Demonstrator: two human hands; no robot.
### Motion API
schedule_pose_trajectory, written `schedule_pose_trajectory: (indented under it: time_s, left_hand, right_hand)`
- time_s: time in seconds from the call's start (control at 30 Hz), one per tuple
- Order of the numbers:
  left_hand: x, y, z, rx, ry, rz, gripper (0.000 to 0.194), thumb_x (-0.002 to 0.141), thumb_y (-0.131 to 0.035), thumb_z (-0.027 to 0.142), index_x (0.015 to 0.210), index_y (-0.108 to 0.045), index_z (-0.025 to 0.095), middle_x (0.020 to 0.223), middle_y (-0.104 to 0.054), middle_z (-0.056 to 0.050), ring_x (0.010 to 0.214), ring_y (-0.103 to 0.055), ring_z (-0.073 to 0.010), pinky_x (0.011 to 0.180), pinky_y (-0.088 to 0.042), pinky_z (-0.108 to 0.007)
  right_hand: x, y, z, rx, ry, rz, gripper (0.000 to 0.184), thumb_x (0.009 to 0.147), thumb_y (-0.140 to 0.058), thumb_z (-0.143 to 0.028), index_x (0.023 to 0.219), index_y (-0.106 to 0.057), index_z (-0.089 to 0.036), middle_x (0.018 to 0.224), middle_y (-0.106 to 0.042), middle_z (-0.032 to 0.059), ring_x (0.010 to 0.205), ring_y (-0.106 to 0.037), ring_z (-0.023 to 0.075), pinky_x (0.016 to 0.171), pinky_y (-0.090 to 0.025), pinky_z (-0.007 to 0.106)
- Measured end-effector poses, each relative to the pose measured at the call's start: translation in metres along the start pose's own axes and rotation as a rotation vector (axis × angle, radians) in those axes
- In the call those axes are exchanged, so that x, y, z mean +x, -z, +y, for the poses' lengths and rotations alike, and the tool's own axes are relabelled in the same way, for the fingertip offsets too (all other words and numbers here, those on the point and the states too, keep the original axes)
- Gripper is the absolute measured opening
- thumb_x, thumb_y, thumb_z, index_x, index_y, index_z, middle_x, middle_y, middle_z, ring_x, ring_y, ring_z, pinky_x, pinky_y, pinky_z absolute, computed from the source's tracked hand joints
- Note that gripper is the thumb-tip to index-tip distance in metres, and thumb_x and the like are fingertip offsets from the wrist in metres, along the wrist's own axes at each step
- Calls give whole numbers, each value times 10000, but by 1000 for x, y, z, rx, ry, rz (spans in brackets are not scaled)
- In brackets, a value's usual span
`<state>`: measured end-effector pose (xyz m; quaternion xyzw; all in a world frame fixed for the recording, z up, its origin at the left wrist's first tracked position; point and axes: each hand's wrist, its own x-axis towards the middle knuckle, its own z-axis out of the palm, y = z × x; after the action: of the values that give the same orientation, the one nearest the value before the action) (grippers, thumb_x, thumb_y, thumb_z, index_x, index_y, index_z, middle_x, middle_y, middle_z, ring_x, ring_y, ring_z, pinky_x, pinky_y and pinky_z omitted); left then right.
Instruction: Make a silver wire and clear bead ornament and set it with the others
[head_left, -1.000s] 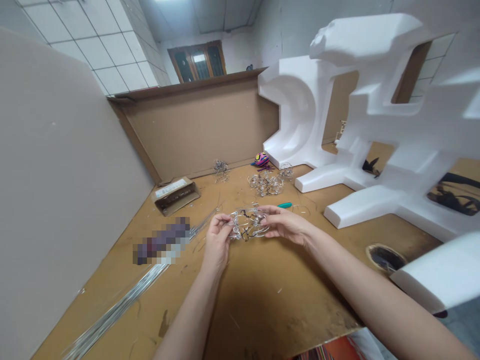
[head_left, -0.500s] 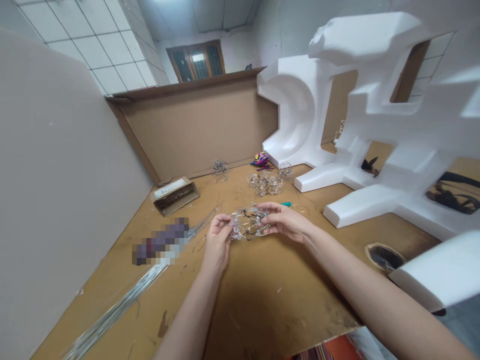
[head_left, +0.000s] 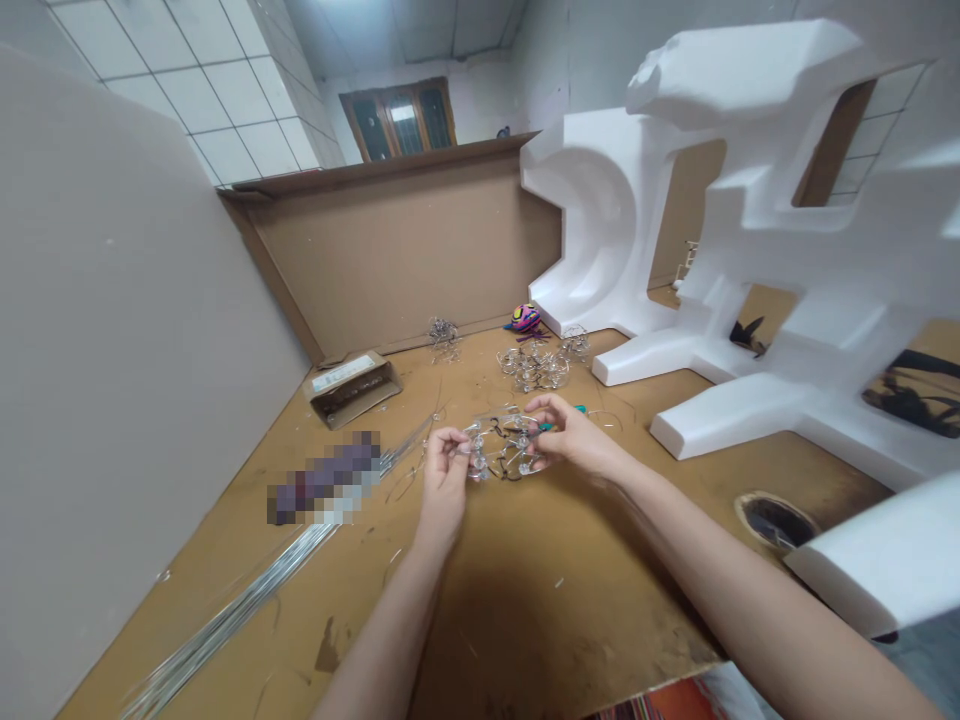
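Observation:
Between my two hands is a wire piece (head_left: pixel 499 450) of bent silvery loops with clear beads and dark twisted ties, held above the brown work surface. My left hand (head_left: pixel 446 475) pinches its left end between thumb and fingers. At the right end, my right hand (head_left: pixel 566 437) grips it with thumb and fingers curled round the edge. A teal-handled tool (head_left: pixel 580 409) lies just behind my right hand, partly covered by it. Farther back rests a cluster of similar wire pieces (head_left: pixel 534 367).
A bundle of straight wires (head_left: pixel 259 590) runs along the left, beside a blurred purple item (head_left: pixel 322 480). An open cardboard box (head_left: pixel 356 392) and a tangled wire heap (head_left: pixel 443 335) stand behind. White foam packing (head_left: pixel 675 350) fills the right, near a round hole (head_left: pixel 776 520). A colourful ball (head_left: pixel 525 318) sits at the back.
My right hand's fingers have shifted slightly up and right on the wire piece's edge. The left hand keeps its pinch. The whole view has moved a little.

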<state>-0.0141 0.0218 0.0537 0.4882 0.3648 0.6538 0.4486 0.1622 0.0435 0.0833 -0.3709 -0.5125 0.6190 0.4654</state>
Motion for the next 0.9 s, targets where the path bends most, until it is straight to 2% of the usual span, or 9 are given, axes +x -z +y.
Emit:
schedule_pose_trajectory:
  time_s: [0.17, 0.37, 0.47, 0.6, 0.67, 0.73, 0.9]
  left_hand:
    - [-14, -16, -3, 24, 7, -4, 80, 758, -597, 212, 805, -531, 207, 757, -501, 6, 655, -485, -109, 575, -414, -171]
    - [-22, -26, -7, -9, 86, -31, 97, 769, -581, 250, 827, -508, 222, 785, -505, 13, 684, -519, -115, 603, -448, -188]
    - [-21, -26, -7, -70, 127, -74, 153, 741, -615, 243, 842, -501, 225, 801, -523, 16, 704, -531, -114, 605, -457, -190]
    - [-9, -16, -4, -111, 190, -179, 213, 665, -683, 180, 825, -543, 197, 800, -533, 14, 698, -526, -94, 614, -451, -179]
    - [-2, -7, -3, -163, 172, -99, 190, 648, -694, 177, 769, -548, 183, 723, -522, 30, 599, -497, -66, 567, -435, -168]
    - [4, 0, -2, -198, 183, -73, 182, 648, -694, 175, 751, -544, 178, 688, -517, 36, 567, -488, -59, 546, -426, -168]
    - [10, 9, -4, -230, 226, -106, 183, 659, -684, 165, 767, -536, 171, 671, -519, 34, 579, -497, -66, 526, -419, -169]
  right_hand:
    - [-3, -21, 13, -85, 70, -54, 242, 562, -564, -104, 724, -416, -207, 580, -454, -87, 477, -485, 76, 464, -453, 219]
    - [-8, -27, 15, -63, 37, -110, 240, 609, -623, -170, 719, -414, -209, 541, -494, -84, 464, -499, 87, 475, -444, 222]
    - [-5, -20, 13, -32, 15, -123, 254, 596, -643, -176, 725, -426, -201, 580, -523, -74, 484, -516, 85, 473, -443, 215]
    - [3, 1, 9, -15, -50, -117, 217, 581, -606, -140, 728, -453, -187, 573, -531, -65, 458, -505, 72, 412, -385, 173]
    - [8, 13, 6, 5, -37, -56, 202, 567, -583, -116, 715, -461, -181, 534, -514, -68, 453, -502, 67, 401, -356, 155]
    - [11, 22, 4, 51, -53, -63, 212, 548, -579, -98, 706, -464, -179, 539, -518, -66, 473, -520, 71, 406, -357, 154]
    - [13, 29, 4, 107, -140, -96, 217, 559, -621, -86, 706, -485, -169, 586, -554, -50, 535, -559, 76, 446, -405, 158]
